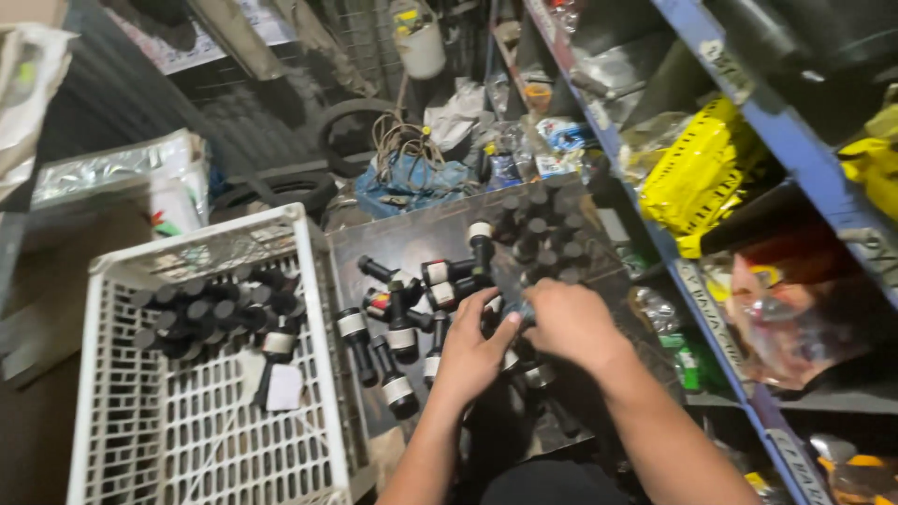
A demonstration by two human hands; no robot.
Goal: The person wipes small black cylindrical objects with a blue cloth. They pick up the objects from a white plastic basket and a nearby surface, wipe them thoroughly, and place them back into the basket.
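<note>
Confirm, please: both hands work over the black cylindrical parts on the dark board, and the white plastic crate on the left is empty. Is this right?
Not quite. The head view shows the white plastic crate holds black cylindrical parts at its far end. Left hand and right hand do work over the dark board.

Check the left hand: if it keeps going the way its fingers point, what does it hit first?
Left hand points up and right, toward the right hand and the black labelled parts beneath; its fingertips already appear to meet the right hand, though depth is unclear.
</note>
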